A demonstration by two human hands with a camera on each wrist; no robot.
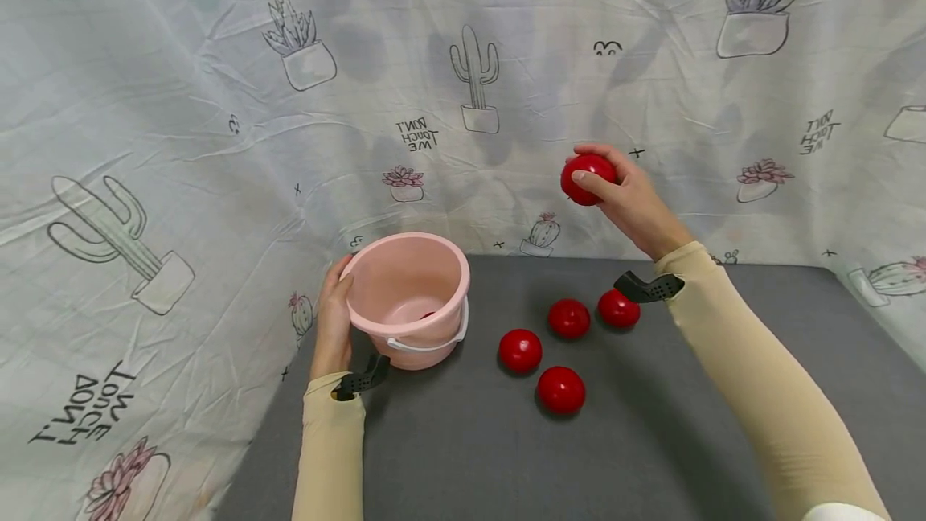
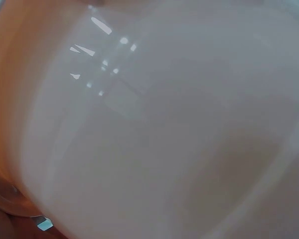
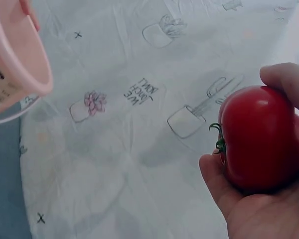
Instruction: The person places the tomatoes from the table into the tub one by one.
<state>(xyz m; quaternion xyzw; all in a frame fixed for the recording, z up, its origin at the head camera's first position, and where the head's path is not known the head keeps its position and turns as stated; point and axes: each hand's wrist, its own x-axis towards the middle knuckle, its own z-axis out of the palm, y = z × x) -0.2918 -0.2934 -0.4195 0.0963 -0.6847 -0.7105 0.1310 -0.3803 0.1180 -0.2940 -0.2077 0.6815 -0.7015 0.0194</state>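
My right hand [image 1: 629,195] grips a red tomato [image 1: 589,180] in the air, above the far side of the table. In the right wrist view, green stem leaves show on this tomato [image 3: 261,139], with thumb and fingers around it. My left hand [image 1: 335,316] holds the left side of a pink bucket [image 1: 408,348] near its rim. A small bit of something red [image 1: 428,315] shows inside the bucket; the rest of it is hidden. The left wrist view is filled by the bucket's pale, blurred wall [image 2: 154,124].
Several more tomatoes [image 1: 520,351] lie on the dark grey table [image 1: 463,449], to the right of the bucket. The bucket's white handle [image 1: 434,344] hangs down at its front. A white cloth [image 1: 506,183] printed with potted plants rises behind the table and along its sides.
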